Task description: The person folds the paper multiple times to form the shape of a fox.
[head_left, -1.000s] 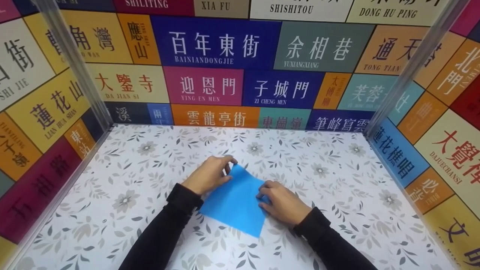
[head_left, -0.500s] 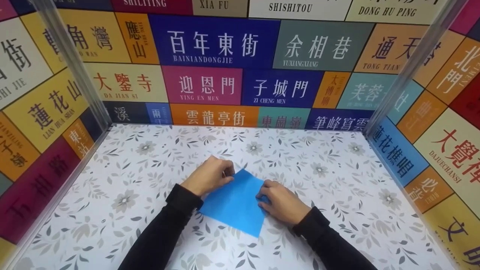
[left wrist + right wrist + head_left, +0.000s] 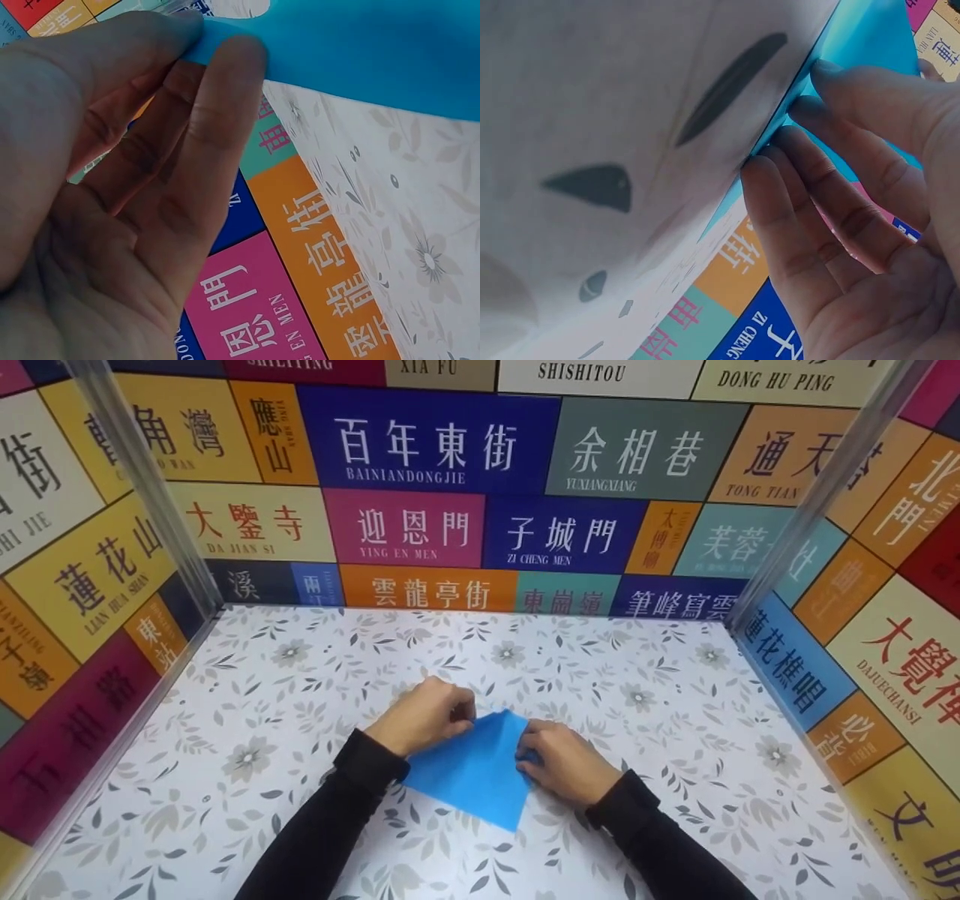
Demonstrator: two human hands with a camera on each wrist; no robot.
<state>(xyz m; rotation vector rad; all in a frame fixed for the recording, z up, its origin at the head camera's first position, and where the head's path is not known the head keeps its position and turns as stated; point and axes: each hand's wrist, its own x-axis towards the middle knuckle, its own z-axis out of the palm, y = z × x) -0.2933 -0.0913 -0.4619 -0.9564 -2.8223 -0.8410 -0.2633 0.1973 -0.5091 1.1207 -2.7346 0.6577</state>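
Blue sheet (image 3: pixel 472 774), lower centre of frame, is being pinched by the left hand (image 3: pixel 429 714), fingers closed; right edge is being steadied by the right hand (image 3: pixel 568 761), fingers loosely bent; even tension is being advised.

You face: dark-blue panel (image 3: pixel 431 442), 百年東街, "BAINIANDONGJIE"; grey-green panel (image 3: pixel 645 448), "YUXIANGXIANG"; pink panel (image 3: pixel 409 526), "YING EN MEN"; smaller blue panel (image 3: pixel 564 532), "ZI CHENG MEN"; pale-yellow panel (image 3: pixel 251 521), "DA JIAN SI". At your left: golden panel (image 3: pixel 86 574), "LIAN HUA SHAN". At your right: cream panel (image 3: pixel 907 652), "DAJUECHANSI".
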